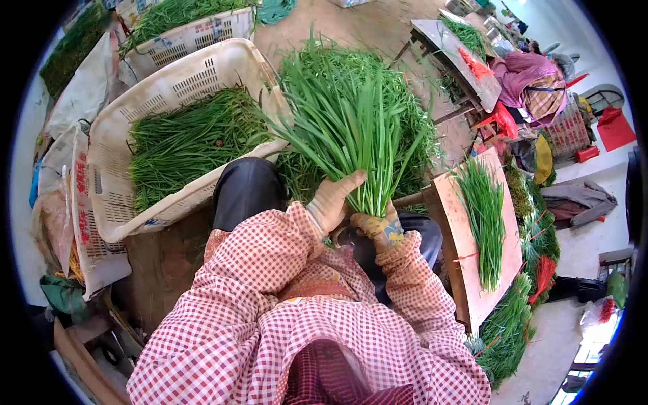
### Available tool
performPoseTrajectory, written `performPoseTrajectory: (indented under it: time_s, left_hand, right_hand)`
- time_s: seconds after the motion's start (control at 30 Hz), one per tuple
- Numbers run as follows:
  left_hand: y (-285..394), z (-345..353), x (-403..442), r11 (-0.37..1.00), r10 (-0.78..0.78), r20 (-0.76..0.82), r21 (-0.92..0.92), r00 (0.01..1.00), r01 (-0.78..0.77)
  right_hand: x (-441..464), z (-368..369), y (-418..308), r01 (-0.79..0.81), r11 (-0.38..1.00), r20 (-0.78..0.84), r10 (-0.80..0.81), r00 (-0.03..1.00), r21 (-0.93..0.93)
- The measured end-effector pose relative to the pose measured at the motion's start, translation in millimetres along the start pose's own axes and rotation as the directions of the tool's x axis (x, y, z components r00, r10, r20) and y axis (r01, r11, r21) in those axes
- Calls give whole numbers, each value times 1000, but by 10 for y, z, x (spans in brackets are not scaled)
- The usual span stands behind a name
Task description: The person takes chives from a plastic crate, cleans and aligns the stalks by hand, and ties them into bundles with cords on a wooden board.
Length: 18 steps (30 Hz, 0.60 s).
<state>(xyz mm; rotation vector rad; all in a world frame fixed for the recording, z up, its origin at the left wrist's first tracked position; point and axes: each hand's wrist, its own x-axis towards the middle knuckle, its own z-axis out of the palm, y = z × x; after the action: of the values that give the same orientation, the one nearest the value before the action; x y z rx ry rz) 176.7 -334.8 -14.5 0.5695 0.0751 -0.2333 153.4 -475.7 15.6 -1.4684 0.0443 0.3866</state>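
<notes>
A loose bunch of garlic chives (358, 142) fans out in front of me, leaf tips pointing away and pale stems toward my lap. My left hand (332, 200), in a beige glove, closes on the bunch from the left side. Lower down, my right hand (379, 229), in a yellow-and-grey patterned glove, wraps the stem ends. Behind the bunch lies a big heap of loose green leaves (412, 128) on the floor. On the small wooden board (496, 290) to my right rests another chive bunch (484, 223), with a red tie (466, 258) near it.
At left stands a white plastic crate (111, 162) part-filled with chives; another crate (196, 40) is behind it. Tied bunches (509, 331) and red ties (543, 273) lie beyond the board. Another person (533, 84) bends by a table (466, 61) at upper right.
</notes>
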Motion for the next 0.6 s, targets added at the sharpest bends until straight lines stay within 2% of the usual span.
performPoseTrajectory:
  time_s: [0.03,0.07,0.13,0.17,0.2,0.23,0.3,0.33,0.43,0.47,0.5,0.53,0.57,0.6]
  left_hand:
    - [-13,-15,-9,996,35,-37,85,999,-31]
    - [23,9,-33,995,38,-33,94,999,-35]
    - [74,38,-122,908,58,-35,418,998,-38]
    - [29,63,-128,876,123,-38,474,992,-90]
    - [8,55,-124,873,124,-37,479,992,-92]
    - [-6,46,-118,878,122,-82,474,989,-69]
    - [-14,57,-107,869,141,-139,491,980,-56]
    - [-1,45,-105,866,140,-139,497,980,-53]
    - [219,183,-171,839,126,-8,534,992,-103]
    - [265,182,-187,836,122,-11,539,992,-97]
    - [317,167,-195,821,131,100,547,986,-165]
    - [356,157,-194,803,138,212,547,968,-234]
    - [300,170,-206,842,207,193,463,959,-275]
    - [258,160,-207,839,204,187,472,961,-270]
  right_hand:
    - [-19,-7,-23,-1,1000,13,1,1000,13]
    - [-39,-9,-52,-3,1000,26,2,1000,27]
    - [-56,-68,9,-196,964,137,173,975,180]
    - [-11,-77,52,-144,980,131,126,983,136]
    - [41,-73,103,-141,980,134,122,983,140]
    - [91,-56,157,-200,879,180,133,975,433]
    - [121,-7,243,75,986,133,-95,987,150]
    - [124,5,276,76,985,132,-97,987,157]
    - [184,35,282,-135,970,83,120,989,205]
    - [207,37,282,-214,951,72,203,977,222]
    - [287,-9,370,-172,935,142,134,981,310]
    - [292,-6,434,-1,991,137,-17,990,130]
    - [270,59,403,175,983,129,-167,977,-54]
    - [291,75,483,171,984,132,-164,978,-44]
